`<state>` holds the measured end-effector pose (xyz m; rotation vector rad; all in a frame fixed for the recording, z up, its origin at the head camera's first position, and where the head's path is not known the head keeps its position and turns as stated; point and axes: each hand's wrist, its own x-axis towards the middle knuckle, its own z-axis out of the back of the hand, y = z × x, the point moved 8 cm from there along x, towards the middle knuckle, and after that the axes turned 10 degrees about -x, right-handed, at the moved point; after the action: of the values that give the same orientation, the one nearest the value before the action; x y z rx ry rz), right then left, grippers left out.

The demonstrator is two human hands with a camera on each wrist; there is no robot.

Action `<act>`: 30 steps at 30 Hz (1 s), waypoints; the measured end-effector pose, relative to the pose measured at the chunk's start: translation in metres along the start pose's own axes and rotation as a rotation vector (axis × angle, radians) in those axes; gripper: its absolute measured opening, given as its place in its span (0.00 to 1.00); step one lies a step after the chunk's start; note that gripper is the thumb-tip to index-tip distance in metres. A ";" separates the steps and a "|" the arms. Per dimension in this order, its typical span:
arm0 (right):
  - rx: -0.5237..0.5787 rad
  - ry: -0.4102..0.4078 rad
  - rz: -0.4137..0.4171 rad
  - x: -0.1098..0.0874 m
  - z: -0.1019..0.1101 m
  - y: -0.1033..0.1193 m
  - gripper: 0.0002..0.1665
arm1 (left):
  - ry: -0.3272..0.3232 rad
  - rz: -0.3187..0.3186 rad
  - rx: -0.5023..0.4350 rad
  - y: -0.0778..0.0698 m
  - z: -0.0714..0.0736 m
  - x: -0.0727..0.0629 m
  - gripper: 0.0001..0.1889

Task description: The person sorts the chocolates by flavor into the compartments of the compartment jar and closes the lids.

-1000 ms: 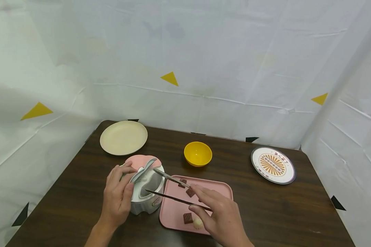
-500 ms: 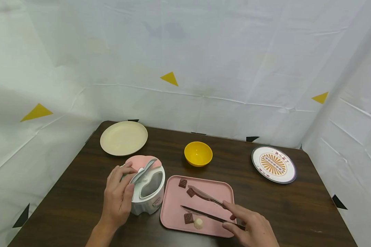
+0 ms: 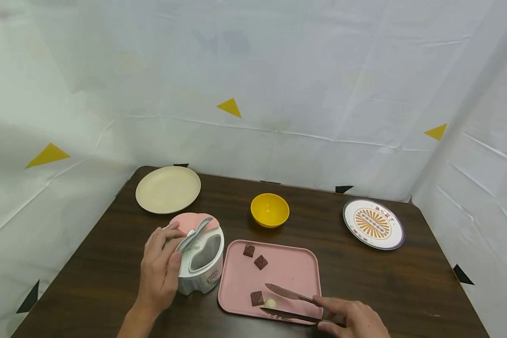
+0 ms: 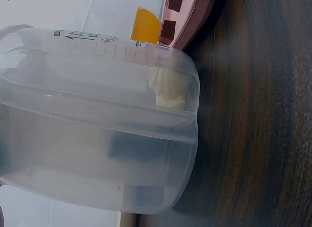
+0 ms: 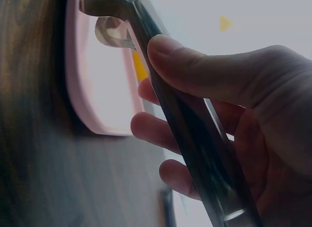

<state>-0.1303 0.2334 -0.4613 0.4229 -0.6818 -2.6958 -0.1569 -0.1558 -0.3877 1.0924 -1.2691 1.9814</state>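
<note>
My left hand (image 3: pixel 159 267) holds up the grey flap (image 3: pixel 195 233) on the lid of a clear storage canister (image 3: pixel 207 277), whose lid also has pink flaps. Under the raised flap, one opening is exposed. Through the canister's wall in the left wrist view, a white chocolate piece (image 4: pixel 169 88) lies at the bottom. Metal tongs (image 3: pixel 293 295) are gripped between thumb and fingers of my right hand (image 3: pixel 355 319). Their spread tips are low over the pink tray (image 3: pixel 289 267), either side of a white chocolate (image 3: pixel 270 303). Beside it sits a dark chocolate (image 3: pixel 257 298).
Two more dark chocolates (image 3: pixel 260 262) lie toward the tray's back left. Behind the tray is a yellow bowl (image 3: pixel 270 210). A cream plate (image 3: pixel 168 189) stands at the back left, and a patterned plate (image 3: pixel 373 224) at the right. White sheeting (image 3: pixel 253 94) surrounds the table.
My right hand has drawn the tongs from above the canister back to the right and nearer, down around the white chocolate on the tray. The left hand stays on the flap.
</note>
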 end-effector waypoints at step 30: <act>-0.224 -0.467 0.108 -0.012 0.036 0.032 0.26 | -0.006 -0.013 0.006 -0.001 0.000 0.000 0.17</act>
<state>-0.1246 0.2261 -0.4121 -0.3006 -0.4877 -2.7412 -0.1560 -0.1558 -0.3868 1.1072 -1.2575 1.9749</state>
